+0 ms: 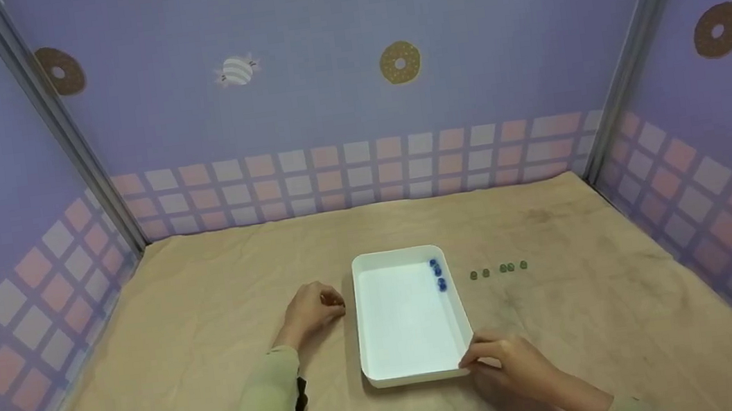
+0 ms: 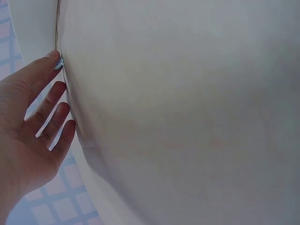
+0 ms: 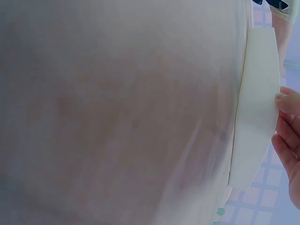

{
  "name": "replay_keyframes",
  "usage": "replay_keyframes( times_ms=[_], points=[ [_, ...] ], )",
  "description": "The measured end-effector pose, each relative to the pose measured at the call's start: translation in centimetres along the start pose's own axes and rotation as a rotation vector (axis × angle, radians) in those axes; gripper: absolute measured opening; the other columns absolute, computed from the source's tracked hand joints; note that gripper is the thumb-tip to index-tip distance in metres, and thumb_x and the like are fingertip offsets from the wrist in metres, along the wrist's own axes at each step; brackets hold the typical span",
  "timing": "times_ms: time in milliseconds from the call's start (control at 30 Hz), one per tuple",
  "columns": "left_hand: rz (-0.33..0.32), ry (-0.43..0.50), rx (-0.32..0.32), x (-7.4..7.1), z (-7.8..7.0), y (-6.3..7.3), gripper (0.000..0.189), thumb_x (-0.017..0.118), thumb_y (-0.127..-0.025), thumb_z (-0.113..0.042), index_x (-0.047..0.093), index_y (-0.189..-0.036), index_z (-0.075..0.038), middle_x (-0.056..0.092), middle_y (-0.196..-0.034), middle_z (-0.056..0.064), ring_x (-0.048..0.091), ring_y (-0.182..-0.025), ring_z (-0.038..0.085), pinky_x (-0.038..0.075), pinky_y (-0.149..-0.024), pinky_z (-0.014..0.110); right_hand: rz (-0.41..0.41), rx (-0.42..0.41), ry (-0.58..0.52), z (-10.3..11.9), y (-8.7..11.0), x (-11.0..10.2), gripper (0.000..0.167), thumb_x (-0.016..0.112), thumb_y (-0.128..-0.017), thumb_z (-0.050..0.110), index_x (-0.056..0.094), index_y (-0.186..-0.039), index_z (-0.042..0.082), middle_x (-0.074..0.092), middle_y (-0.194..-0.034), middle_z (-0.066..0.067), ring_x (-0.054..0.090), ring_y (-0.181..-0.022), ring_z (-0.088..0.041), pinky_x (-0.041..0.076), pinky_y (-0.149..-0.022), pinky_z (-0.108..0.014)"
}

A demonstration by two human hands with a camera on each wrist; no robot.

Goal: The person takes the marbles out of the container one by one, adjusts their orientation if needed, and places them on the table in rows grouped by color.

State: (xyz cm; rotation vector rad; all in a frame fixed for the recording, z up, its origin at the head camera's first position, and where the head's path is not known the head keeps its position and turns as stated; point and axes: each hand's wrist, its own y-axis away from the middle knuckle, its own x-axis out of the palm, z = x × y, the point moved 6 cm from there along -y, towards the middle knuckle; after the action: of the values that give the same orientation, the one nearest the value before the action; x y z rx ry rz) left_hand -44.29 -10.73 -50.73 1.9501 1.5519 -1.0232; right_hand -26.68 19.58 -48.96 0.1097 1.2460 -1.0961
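Getting a shiny bead (image 2: pixel 58 63), I guess | left fingers (image 2: pixel 40 70) pinch it | right fingers (image 3: pixel 289 104) pinch white tray (image 1: pixel 409 326) | probably needs soft lift next

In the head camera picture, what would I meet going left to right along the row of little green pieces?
Left hand → white tray → small blue beads inside, by the tray's right wall → five small green beads on the cloth.
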Motion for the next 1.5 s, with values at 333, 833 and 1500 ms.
replay_keyframes(
  times_ms=[333, 833, 1500],
  points=[
    [0.002, -0.028, 0.033, 0.27, -0.15, 0.02, 0.009, 0.080, -0.082, -0.014, 0.078, -0.091, -0.014, 0.065, -0.093, 0.008, 0.055, -0.085, 0.018, 0.047, -0.079, 0.036, -0.023, -0.006, -0.014, 0.09, 0.13, -0.12, 0.015, 0.078, -0.082, 0.007, 0.076, -0.087, 0.021, 0.064, -0.086, 0.012, 0.062, -0.080, -0.001, 0.053, -0.068, -0.018],
    [0.002, -0.030, 0.022, 0.28, -0.16, 0.18, 0.016, 0.081, -0.080, -0.015, 0.077, -0.096, -0.012, 0.064, -0.094, 0.009, 0.054, -0.087, 0.019, 0.046, -0.081, 0.037, -0.017, 0.010, -0.019, -0.03, 0.06, 0.00, 0.015, 0.078, -0.082, 0.007, 0.076, -0.087, 0.022, 0.063, -0.085, 0.013, 0.060, -0.080, 0.001, 0.053, -0.068, -0.018],
    [0.116, -0.069, 0.021, -0.21, -0.40, 0.48, 0.045, 0.086, -0.075, -0.023, 0.071, -0.115, -0.008, 0.064, -0.112, 0.011, 0.056, -0.107, 0.028, 0.046, -0.098, 0.046, 0.005, 0.038, -0.029, -0.05, 0.06, 0.07, 0.011, 0.076, -0.085, 0.010, 0.076, -0.088, 0.020, 0.066, -0.086, 0.010, 0.062, -0.081, -0.001, 0.054, -0.068, -0.019]
  ],
)
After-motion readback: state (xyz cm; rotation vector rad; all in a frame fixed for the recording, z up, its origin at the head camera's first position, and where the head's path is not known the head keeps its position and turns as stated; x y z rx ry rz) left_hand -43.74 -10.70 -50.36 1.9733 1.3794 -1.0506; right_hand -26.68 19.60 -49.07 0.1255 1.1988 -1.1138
